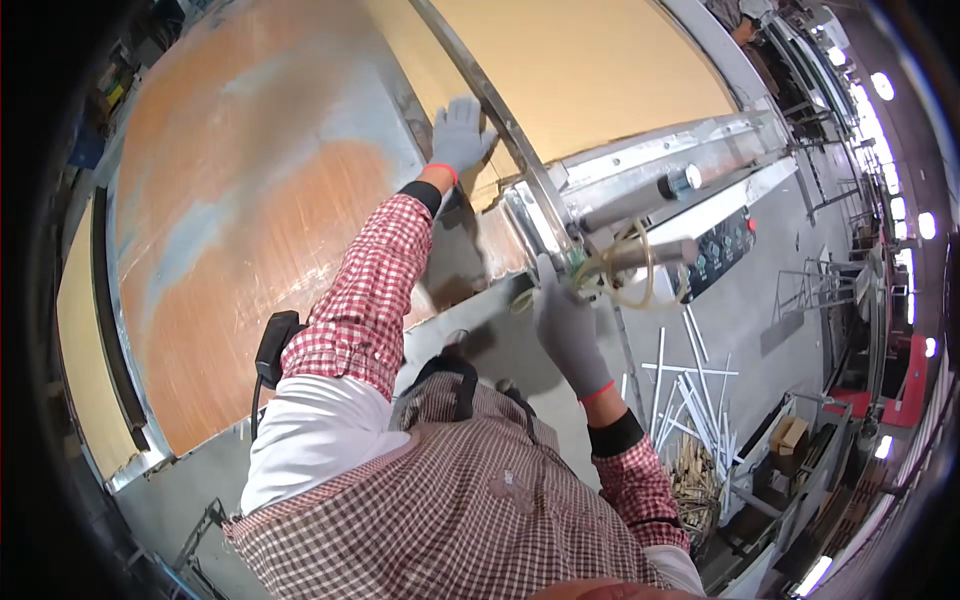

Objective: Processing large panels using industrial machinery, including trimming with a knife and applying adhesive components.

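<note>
My left hand (460, 137), in a grey knit glove, lies with fingers spread on a yellow board (590, 60). A long metal bar (493, 105) crosses the board just right of those fingers. At the bar's near end is my right hand (570, 325), also gloved. One of its digits stretches up toward the metal fitting, while its other fingers are mostly hidden. Beside this hand, a coiled clear hose (645, 270) loops around metal cylinders (630, 205). Left of the board spreads a large worn brown tabletop (240, 220) with grey patches.
A black control panel (722, 255) with a red button sits right of the cylinders. White strips (697, 400) and a bundle of thin sticks (693, 478) lie at the lower right, near a metal rack (785, 470). Another yellow board (92, 330) stands at the far left.
</note>
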### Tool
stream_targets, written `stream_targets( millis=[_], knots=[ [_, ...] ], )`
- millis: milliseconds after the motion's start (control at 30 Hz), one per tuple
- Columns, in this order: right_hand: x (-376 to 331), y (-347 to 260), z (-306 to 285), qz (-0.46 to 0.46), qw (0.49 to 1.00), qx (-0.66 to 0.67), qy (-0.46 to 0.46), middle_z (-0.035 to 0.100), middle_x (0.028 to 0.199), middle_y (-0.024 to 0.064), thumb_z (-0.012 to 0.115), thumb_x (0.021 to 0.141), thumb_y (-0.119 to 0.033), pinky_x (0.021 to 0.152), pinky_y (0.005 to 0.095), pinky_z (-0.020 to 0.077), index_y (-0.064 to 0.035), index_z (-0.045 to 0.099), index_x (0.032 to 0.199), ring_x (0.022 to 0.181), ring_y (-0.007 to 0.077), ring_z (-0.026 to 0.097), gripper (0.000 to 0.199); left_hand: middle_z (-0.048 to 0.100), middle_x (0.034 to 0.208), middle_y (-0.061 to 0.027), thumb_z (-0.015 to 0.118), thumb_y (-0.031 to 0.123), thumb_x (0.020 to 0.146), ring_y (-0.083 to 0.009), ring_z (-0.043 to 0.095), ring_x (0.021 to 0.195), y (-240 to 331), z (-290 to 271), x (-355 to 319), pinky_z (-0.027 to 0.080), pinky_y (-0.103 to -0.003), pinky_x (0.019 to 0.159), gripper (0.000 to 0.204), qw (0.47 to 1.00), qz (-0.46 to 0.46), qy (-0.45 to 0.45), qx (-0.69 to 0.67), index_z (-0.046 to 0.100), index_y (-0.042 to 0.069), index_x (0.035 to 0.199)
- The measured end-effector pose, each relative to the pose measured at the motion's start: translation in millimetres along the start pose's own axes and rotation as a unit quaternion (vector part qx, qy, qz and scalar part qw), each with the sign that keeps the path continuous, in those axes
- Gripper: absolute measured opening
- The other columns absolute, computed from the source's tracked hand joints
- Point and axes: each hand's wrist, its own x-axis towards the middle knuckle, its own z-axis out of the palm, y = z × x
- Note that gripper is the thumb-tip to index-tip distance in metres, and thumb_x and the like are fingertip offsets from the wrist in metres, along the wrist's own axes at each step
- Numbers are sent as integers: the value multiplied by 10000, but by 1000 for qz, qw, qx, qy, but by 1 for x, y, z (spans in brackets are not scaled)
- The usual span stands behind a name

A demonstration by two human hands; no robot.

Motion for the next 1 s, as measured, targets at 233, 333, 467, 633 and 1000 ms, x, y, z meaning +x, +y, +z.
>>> stream_targets(
  millis=[233,333,467,633,1000],
  knots=[
    [88,22,-8,-36,997,-47,49,584,763,229,497,839,-38,550,436,502,8,522,1095,663,387,619,261,371,1441,-214,403,439,937,-358,330,1350,36,22,-23,210,-455,1131,646,995,5,-95,-29,361,-17,1392],
    [122,18,-9,-91,990,-9,110,600,723,219,492,783,-18,563,458,505,19,483,1180,678,370,628,398,365,1444,-219,407,432,935,-358,329,1351,33,25,-17,209,-454,1132,644,995,11,-103,-15,364,-27,1384],
    [141,23,-7,-78,990,-49,105,614,747,210,482,791,-28,572,459,509,5,499,1175,682,369,631,386,384,1423,-237,409,398,943,-360,348,1340,33,26,-13,232,-452,1123,611,995,18,-92,-22,387,-45,1363],
    [122,16,-40,-105,992,-73,-12,609,812,215,494,791,-32,553,441,513,23,453,1229,668,367,632,443,393,1412,-238,421,371,933,-358,339,1341,27,29,-14,230,-449,1127,592,995,-7,-88,-38,406,-59,1341],
    [95,15,-37,-128,987,-86,53,587,681,171,543,804,-45,522,432,491,24,503,1179,585,350,604,383,471,1216,-257,500,302,867,-401,426,1190,29,20,-7,310,-464,1056,494,995,18,-54,-85,489,-104,1148]
  ],
)
